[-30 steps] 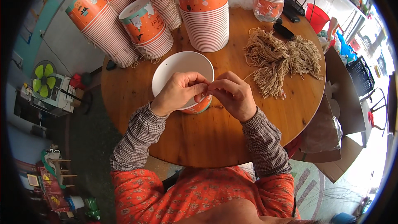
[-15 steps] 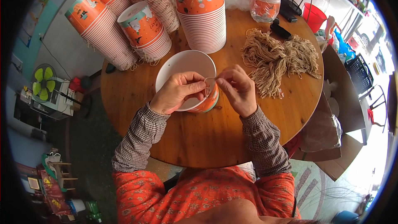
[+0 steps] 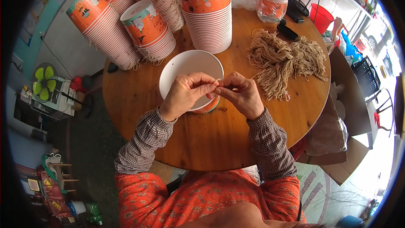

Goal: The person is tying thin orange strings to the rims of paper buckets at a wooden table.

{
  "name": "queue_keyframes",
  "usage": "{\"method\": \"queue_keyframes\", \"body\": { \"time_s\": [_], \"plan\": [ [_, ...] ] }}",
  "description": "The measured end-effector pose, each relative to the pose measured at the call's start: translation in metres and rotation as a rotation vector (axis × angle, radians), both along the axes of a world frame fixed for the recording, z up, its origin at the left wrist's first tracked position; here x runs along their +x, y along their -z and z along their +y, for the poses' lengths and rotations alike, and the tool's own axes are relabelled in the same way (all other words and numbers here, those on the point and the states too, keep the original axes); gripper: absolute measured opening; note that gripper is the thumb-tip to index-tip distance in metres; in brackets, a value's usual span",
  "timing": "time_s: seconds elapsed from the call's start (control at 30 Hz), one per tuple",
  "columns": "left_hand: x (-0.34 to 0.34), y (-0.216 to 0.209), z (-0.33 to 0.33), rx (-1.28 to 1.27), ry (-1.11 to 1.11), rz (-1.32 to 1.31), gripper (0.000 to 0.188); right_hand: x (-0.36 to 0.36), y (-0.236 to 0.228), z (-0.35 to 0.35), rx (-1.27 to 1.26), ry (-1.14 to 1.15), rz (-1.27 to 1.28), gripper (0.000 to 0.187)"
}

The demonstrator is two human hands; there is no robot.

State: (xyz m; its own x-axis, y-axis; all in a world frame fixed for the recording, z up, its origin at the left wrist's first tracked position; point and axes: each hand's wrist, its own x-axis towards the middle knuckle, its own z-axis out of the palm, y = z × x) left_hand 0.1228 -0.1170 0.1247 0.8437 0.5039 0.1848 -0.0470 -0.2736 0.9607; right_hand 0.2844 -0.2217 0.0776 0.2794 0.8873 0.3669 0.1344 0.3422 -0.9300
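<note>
Filling the middle, a round wooden table [image 3: 198,143] bears a tall stack of nested buckets [image 3: 209,27] at the back and a tan cord bundle [image 3: 284,61] at right. One orange bucket [image 3: 179,69], white inside, stands before that stack; over its right rim, left hand [image 3: 185,93] and right hand [image 3: 242,95] pinch a thin cord [image 3: 218,80]

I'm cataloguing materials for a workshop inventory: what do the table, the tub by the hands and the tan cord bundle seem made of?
Table: probably varnished wood, given its brown grain and soft sheen.
Tub: likely coated card, smooth white inside and printed outside; plastic is possible.
Cord bundle: perhaps cotton or jute, matte, with twisted-looking strands.
</note>
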Motion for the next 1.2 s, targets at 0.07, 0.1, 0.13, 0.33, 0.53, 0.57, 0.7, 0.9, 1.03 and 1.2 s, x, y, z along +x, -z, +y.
{"method": "queue_keyframes", "body": {
  "time_s": [0.07, 0.1, 0.13, 0.33, 0.53, 0.57, 0.7, 0.9, 1.03, 1.2],
  "plan": [
    [0.001, 0.001, 0.001, 0.027, -0.007, 0.012, 0.013, -0.001, -0.005, -0.002, -0.038, 0.048, -0.056, 0.014],
    [0.002, 0.002, 0.001, 0.055, -0.013, 0.024, 0.012, -0.001, -0.008, -0.003, -0.074, 0.096, -0.112, 0.013],
    [0.003, 0.002, 0.001, 0.054, -0.012, 0.025, 0.012, -0.002, -0.010, -0.004, -0.074, 0.098, -0.111, 0.013],
    [0.004, 0.003, 0.003, 0.006, -0.019, 0.045, 0.012, -0.004, -0.016, -0.007, 0.011, 0.205, -0.227, 0.007],
    [0.004, -0.005, 0.003, -0.142, 0.058, 0.138, 0.017, 0.015, -0.007, -0.007, -0.258, -0.219, 0.519, 0.016],
    [0.003, -0.003, 0.005, -0.181, 0.087, 0.140, 0.017, 0.018, -0.005, -0.007, -0.218, -0.293, 0.685, 0.019],
    [0.005, -0.004, 0.006, -0.311, 0.097, 0.091, 0.019, 0.018, -0.006, -0.006, -0.106, -0.230, 0.655, 0.025],
    [0.004, 0.001, 0.012, -0.405, 0.092, 0.078, 0.018, 0.007, -0.010, -0.004, 0.075, -0.160, 0.374, 0.021],
    [0.007, 0.000, 0.011, -0.401, 0.118, 0.065, 0.017, 0.005, -0.004, -0.002, 0.143, 0.024, 0.070, 0.012],
    [0.010, -0.011, 0.002, -0.194, 0.107, 0.160, 0.014, 0.006, -0.002, -0.003, 0.133, 0.088, 0.210, 0.009]
  ]
}}
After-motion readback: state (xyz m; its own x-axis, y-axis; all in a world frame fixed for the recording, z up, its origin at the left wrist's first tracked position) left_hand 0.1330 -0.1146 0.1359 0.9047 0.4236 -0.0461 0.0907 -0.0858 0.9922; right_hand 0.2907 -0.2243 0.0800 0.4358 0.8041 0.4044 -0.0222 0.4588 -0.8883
